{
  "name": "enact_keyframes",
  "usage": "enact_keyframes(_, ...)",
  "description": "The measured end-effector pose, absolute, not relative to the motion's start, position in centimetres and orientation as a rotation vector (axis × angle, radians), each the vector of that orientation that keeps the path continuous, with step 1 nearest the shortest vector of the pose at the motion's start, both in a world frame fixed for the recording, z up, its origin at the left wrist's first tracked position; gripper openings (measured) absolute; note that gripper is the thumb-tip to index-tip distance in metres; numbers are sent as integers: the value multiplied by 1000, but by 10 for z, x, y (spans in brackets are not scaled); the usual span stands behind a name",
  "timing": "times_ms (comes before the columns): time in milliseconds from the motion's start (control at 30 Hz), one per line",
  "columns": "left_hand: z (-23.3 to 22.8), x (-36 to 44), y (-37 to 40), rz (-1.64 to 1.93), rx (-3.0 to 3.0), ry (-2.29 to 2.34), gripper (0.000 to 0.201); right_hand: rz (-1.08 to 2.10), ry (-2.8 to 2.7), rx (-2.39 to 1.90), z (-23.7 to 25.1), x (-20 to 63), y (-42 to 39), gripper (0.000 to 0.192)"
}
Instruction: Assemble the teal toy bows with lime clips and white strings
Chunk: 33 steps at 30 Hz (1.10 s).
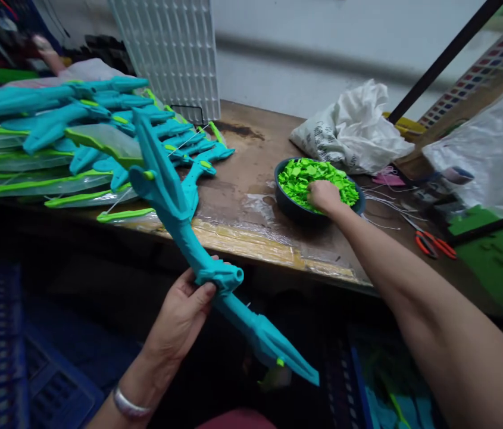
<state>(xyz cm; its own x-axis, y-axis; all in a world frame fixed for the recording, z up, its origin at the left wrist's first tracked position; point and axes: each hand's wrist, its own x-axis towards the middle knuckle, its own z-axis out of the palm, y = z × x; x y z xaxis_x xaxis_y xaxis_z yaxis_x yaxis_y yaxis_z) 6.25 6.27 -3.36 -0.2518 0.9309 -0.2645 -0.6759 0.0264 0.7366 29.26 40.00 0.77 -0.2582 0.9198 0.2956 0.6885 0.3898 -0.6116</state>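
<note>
Left hand: my left hand (186,313) gripped the teal toy bow (188,220) at its middle handle, fingers (202,293) curled shut round the grip, thumb side up.
Bow: it ran slantwise from above my left fingers, over the table edge, down past them toward my lap; held at the middle, I judged, so neither limb dipped.
Right hand: my right hand (325,196) was down in the dark bowl (289,205), fingers buried in the green plastic pieces (309,176); I could not tell whether they were pinched on one or loose.
Bowl: it stood close to the table's near edge, probably so my right fingers could reach it without stretching.
Stack: finished-looking teal bows (77,113) lay piled well to the left of my left fingers, beyond the upper tip of the one I held.
Beyond the right fingers: a crumpled white bag (353,128); to their right, orange-handled scissors (432,243) and loose strings.
Open room: bare table (251,155) between stack and bowl; free space below the edge, around my left fingers.
</note>
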Motion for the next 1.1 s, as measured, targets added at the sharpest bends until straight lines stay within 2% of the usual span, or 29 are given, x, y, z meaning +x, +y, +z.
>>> enact_keyframes(100, -34, 66, 59, 1583, 361, 965, 53, 402, -2020, -1409, 18, 297, 386, 32)
enact_keyframes(200, -33, 72, 56, 1598, 370, 1003, 55, 386, -2018, -1379, 24, 293, 357, 14)
enact_keyframes(233, -34, 74, 56, 1608, 376, 1014, 56, 416, -2023, -1353, 24, 290, 342, 16)
enact_keyframes(333, -36, 84, 58, 1648, 397, 1010, 55, 798, -1957, -1156, 21, 280, 287, 38)
enact_keyframes(433, -40, 94, 61, 1685, 407, 1000, 50, 1322, -1743, -920, 17, 272, 228, 37)
enact_keyframes(567, -46, 106, 64, 1702, 435, 1024, 56, 1588, -1527, -899, 14, 269, 171, 38)
enact_keyframes(667, -51, 111, 63, 1696, 497, 1063, 57, 1533, -1540, -884, 9, 267, 146, 32)
enact_keyframes(767, -54, 114, 62, 1671, 592, 1082, 51, 1365, -1643, -874, 0, 264, 129, 26)
enact_keyframes(867, -54, 117, 62, 1656, 649, 1048, 45, 1194, -1699, -881, -7, 260, 121, 12)
enact_keyframes(1100, -52, 121, 61, 1648, 645, 1011, 42, 921, -1648, -960, -13, 255, 110, 11)
